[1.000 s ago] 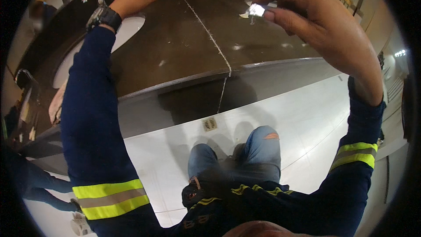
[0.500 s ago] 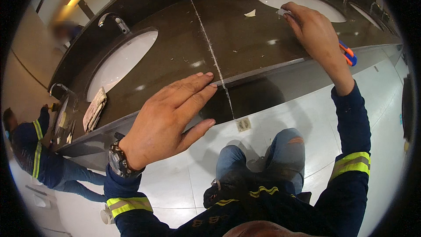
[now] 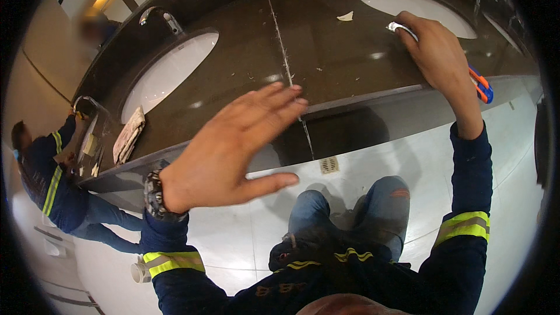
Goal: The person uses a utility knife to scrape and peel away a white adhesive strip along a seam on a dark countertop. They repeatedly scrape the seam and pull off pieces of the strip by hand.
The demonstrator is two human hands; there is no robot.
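Note:
My right hand (image 3: pixel 434 52) is closed on a small shiny metal piece (image 3: pixel 403 29), thin and blade-like, pinched between thumb and fingers over the dark counter (image 3: pixel 326 52). Most of the piece is hidden by the fingers. Beside my right wrist, at the counter's front edge, lies an orange and blue cutter-like tool (image 3: pixel 481 84), partly covered by the arm. My left hand (image 3: pixel 233 140) is open, palm down, fingers stretched and thumb apart, above the front edge. Its fingertips hover near a whitish seam line (image 3: pixel 279 38) that crosses the counter.
White basins (image 3: pixel 169 73) with chrome taps (image 3: pixel 160 18) are set into the counter. A white chip (image 3: pixel 345 17) and small crumbs lie on it. Left stand a folded cloth (image 3: pixel 129 135) and a co-worker (image 3: pixel 55 181) in a reflective-striped jacket. A drain grate (image 3: pixel 329 165) is in the floor.
My right hand has drawn right and nearer, and the metal piece in it now glints brightly. My left hand has lifted a little, its thumb spreading wider. The whole view has shifted slightly.

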